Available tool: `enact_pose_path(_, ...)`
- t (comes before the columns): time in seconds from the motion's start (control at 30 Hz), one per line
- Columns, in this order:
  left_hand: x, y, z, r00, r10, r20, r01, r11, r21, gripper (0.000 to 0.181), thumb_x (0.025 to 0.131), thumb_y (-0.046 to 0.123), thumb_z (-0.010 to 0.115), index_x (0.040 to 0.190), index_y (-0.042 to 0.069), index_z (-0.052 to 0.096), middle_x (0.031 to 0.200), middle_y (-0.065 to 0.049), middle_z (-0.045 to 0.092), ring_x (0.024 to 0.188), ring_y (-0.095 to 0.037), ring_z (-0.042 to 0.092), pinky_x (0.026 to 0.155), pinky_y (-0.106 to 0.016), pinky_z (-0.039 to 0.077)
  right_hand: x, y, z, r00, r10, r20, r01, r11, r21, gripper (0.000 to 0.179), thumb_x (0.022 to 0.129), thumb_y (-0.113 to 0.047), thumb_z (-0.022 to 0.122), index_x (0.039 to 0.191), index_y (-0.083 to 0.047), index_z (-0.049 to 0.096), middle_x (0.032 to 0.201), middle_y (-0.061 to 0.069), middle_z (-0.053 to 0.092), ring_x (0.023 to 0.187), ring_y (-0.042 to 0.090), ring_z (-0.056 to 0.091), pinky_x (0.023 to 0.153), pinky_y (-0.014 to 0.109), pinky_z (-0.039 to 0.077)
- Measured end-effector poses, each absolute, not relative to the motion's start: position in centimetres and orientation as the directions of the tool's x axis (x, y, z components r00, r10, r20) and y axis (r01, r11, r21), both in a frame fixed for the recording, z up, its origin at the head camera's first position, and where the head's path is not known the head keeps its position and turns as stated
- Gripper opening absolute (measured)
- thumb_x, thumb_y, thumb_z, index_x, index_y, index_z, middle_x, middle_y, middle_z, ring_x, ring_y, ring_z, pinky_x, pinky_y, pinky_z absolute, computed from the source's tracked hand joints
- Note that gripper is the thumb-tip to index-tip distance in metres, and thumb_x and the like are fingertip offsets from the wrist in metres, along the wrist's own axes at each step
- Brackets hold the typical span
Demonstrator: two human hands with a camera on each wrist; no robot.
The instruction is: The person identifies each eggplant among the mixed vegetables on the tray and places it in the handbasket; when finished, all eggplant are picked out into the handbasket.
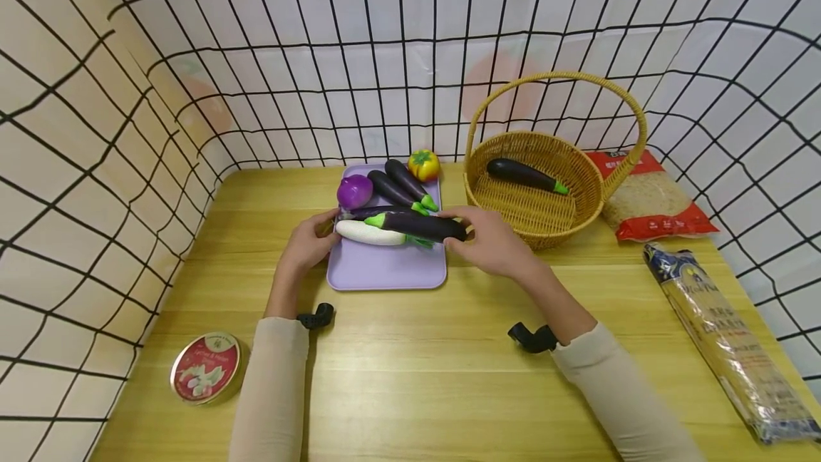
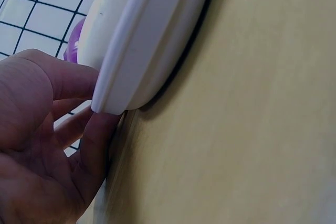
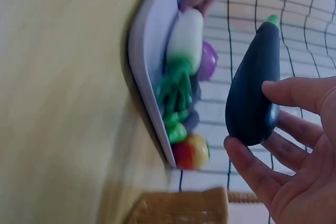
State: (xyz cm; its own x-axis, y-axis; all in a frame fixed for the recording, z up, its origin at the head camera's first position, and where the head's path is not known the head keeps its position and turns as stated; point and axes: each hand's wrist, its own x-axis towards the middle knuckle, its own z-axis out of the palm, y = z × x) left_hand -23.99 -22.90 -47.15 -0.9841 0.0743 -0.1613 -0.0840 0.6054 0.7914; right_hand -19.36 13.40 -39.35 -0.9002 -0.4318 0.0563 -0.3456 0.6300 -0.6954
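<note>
– Beige sleeves (image 1: 272,391) are filling the front of the head view, lol. Past them, the right hand (image 1: 490,237) is pinching a dark eggplant (image 1: 420,225) by its blunt end, with the green cap pointing left. It's hanging over the lilac tray (image 1: 385,273), right by the white radish (image 1: 368,232).

– And the left one?

– The left hand (image 1: 306,242) is pinching the tray's near-side rim at the left edge, next to the radish's tip. Good habit imo, since bracing is probably stopping any sliding.

– How would you be handling that eggplant?

– Gently. It's looking smooth and glossy, so I'd be spreading thumb and fingers around the fat part and carrying it level. Gripping only the end could be letting the cap swing down and knock the radish or the purple onion (image 1: 355,192). I'd also be giving the basket handle (image 1: 571,75) plenty of room.

– Isn't it just lying on the radish?

– From the head camera it's kinda looking that way, but the right wrist view is showing a gap. That view's also showing off the radish's green leaves (image 3: 177,85), which the eggplant is mostly covering from above.

– Left wrist any use?

– Yep, it's showing fingers tucking under the rim. Only the head view is revealing the second eggplant (image 1: 522,174) inside the basket (image 1: 519,216), though.
</note>
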Motion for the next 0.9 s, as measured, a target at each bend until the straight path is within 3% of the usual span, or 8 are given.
enact_pose_path(0.23,-24.0,-22.7,-47.2,-0.986,0.07,-0.152,-0.079,0.604,0.793,0.06,0.1,0.022,0.065,0.157,0.021,0.046,0.164,-0.016,0.038,0.152,-0.036,0.034,0.119,-0.054,0.041,-20.2,16.9,-38.8,-0.935,-0.348,0.064,-0.295,0.668,-0.683,0.045,0.097,-0.019,0.071,0.14,-0.014,0.061,0.138,0.014,0.062,0.115,0.031,0.061,0.094,0.049,0.058)
enact_pose_path(0.43,-24.0,-22.4,-47.3,-0.985,0.082,-0.152,-0.074,0.597,0.799,0.06,0.1,0.021,0.064,0.157,0.021,0.046,0.165,-0.017,0.038,0.143,-0.036,0.043,0.106,-0.052,0.053,-20.9,19.9,-38.8,-0.951,-0.295,0.09,-0.278,0.692,-0.666,0.044,0.098,-0.018,0.069,0.141,-0.012,0.06,0.144,0.018,0.058,0.121,0.036,0.06,0.097,0.053,0.057)
enact_pose_path(0.57,-24.0,-22.4,-47.4,-0.984,0.082,-0.161,-0.081,0.596,0.799,0.06,0.1,0.022,0.063,0.157,0.021,0.045,0.165,-0.017,0.037,0.142,-0.036,0.044,0.105,-0.052,0.054,-21.4,21.6,-38.7,-0.966,-0.247,0.081,-0.239,0.72,-0.651,0.046,0.098,-0.018,0.068,0.143,-0.013,0.059,0.148,0.019,0.055,0.121,0.039,0.061,0.095,0.055,0.057)
enact_pose_path(0.9,-24.1,-23.0,-47.2,-0.986,0.078,-0.147,-0.071,0.599,0.798,0.06,0.099,0.024,0.064,0.157,0.02,0.046,0.164,-0.016,0.039,0.155,-0.038,0.029,0.122,-0.055,0.035,-24.0,24.6,-39.5,-0.985,-0.173,-0.004,-0.136,0.788,-0.6,0.048,0.1,-0.021,0.065,0.146,-0.012,0.053,0.146,0.028,0.053,0.128,0.047,0.054,0.094,0.059,0.052)
